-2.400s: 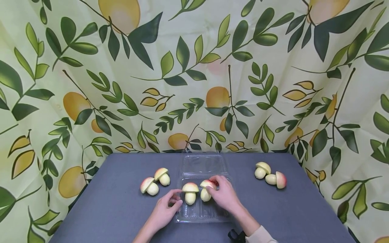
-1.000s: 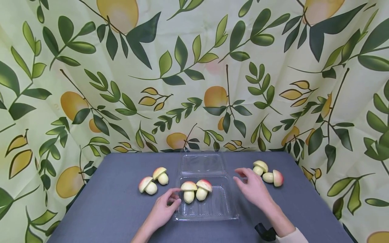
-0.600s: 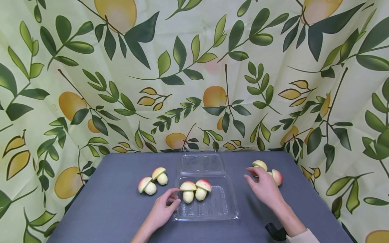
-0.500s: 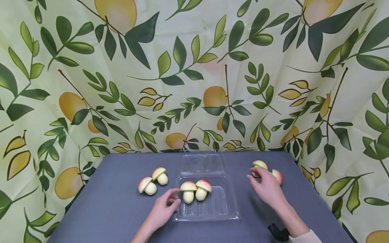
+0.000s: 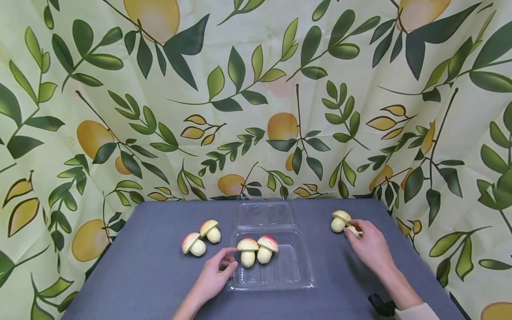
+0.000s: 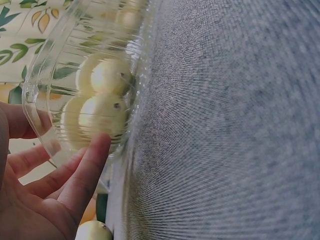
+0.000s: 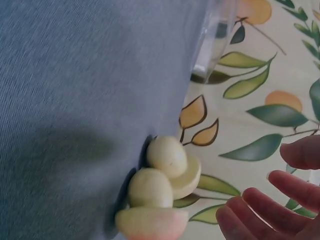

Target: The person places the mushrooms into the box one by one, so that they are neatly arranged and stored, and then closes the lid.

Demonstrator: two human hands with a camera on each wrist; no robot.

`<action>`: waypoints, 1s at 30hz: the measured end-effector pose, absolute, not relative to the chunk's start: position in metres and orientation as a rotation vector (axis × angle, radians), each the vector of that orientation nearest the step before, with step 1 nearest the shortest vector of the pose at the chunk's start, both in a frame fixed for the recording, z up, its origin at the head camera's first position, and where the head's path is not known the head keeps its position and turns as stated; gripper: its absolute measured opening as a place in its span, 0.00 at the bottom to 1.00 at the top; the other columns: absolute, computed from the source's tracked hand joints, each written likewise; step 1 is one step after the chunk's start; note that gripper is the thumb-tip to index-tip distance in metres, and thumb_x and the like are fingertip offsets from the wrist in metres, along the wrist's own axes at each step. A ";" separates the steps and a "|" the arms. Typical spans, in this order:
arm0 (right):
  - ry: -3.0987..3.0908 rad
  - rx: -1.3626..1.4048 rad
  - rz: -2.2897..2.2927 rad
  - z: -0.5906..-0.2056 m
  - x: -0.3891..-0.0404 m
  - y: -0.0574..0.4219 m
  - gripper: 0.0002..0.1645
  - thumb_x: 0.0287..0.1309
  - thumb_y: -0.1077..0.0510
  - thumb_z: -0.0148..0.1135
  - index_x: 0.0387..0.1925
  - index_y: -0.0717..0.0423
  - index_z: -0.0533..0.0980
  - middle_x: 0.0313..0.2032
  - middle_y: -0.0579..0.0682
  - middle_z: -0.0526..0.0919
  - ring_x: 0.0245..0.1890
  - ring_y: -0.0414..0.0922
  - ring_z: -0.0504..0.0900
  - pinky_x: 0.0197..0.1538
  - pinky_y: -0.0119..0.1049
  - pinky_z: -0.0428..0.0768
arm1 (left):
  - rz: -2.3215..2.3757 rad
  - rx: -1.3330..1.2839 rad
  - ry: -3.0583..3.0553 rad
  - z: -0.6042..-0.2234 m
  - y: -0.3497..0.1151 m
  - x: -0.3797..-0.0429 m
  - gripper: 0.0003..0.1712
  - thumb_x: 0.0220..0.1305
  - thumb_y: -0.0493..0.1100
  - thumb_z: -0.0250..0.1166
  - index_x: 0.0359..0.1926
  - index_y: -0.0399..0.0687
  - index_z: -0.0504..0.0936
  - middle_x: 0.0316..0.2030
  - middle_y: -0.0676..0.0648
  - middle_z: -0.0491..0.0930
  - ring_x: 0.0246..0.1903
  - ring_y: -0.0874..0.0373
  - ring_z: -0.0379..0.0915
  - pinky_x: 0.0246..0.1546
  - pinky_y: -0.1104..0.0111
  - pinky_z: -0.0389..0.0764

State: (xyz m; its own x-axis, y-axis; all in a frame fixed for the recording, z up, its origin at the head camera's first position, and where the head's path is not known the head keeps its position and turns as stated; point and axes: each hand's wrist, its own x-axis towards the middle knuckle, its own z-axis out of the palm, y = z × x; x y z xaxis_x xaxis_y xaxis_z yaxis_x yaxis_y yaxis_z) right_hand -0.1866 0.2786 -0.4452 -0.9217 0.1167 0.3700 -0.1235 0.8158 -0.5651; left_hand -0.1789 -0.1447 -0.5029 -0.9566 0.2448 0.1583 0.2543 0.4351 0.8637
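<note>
My left hand (image 5: 216,273) is at the left edge of a clear plastic clamshell container (image 5: 294,266), fingers fairly straight; in the left wrist view a fingertip (image 6: 102,142) is right against its wall. Inside, two mushroom-shaped pieces, cream with reddish caps, stand side by side: a left mushroom (image 5: 248,258) and a right mushroom (image 5: 266,254). Over at the right, my right hand (image 5: 372,249) hovers above a lying mushroom (image 5: 352,231), hiding its red-tinted cap. The right wrist view shows those fingers spread, apart from that mushroom (image 7: 150,192). Another mushroom (image 5: 338,224) lies beside it.
Two more mushrooms, a front one (image 5: 196,246) and a back one (image 5: 212,231), lie left of the container. Its lid (image 5: 266,214) lies folded back toward the far edge. The dark grey tabletop (image 5: 140,266) meets a lemon-and-leaf patterned cloth (image 5: 256,155) behind.
My right hand has let go of the mushroom now standing right in the container, and moved right to the pair on the table. My left hand has stayed at the container's edge.
</note>
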 end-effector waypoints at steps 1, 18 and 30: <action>-2.616 -0.003 0.841 -0.446 -0.187 0.281 0.20 0.68 0.55 0.62 0.52 0.67 0.79 0.48 0.65 0.81 0.48 0.62 0.79 0.46 0.60 0.77 | -1.599 -0.460 -2.654 -0.503 -0.145 -0.179 0.19 0.69 0.40 0.66 0.59 0.43 0.79 0.39 0.46 0.81 0.35 0.61 0.81 0.35 0.69 0.81; -2.602 -0.201 0.811 -0.468 -0.205 0.314 0.25 0.68 0.52 0.62 0.53 0.71 0.76 0.47 0.71 0.78 0.46 0.65 0.78 0.44 0.62 0.74 | -1.610 -0.444 -2.652 -0.502 -0.146 -0.179 0.20 0.69 0.40 0.66 0.60 0.42 0.79 0.40 0.47 0.81 0.35 0.61 0.81 0.36 0.68 0.80; -2.648 -0.279 0.914 -0.489 -0.211 0.329 0.33 0.68 0.49 0.64 0.57 0.75 0.72 0.50 0.73 0.76 0.48 0.65 0.76 0.48 0.61 0.72 | -1.596 -0.461 -2.656 -0.504 -0.145 -0.179 0.19 0.69 0.41 0.66 0.59 0.43 0.79 0.39 0.47 0.81 0.35 0.62 0.81 0.37 0.68 0.80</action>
State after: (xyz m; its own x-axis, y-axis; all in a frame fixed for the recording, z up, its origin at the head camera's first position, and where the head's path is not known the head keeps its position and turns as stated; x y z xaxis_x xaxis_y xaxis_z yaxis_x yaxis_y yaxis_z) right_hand -0.2112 0.3295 -0.4891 -0.9280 0.2859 0.2391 0.0776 0.7756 -0.6264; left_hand -0.1793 -0.1451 -0.5041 -0.9567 0.2446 0.1576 0.2540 0.4374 0.8627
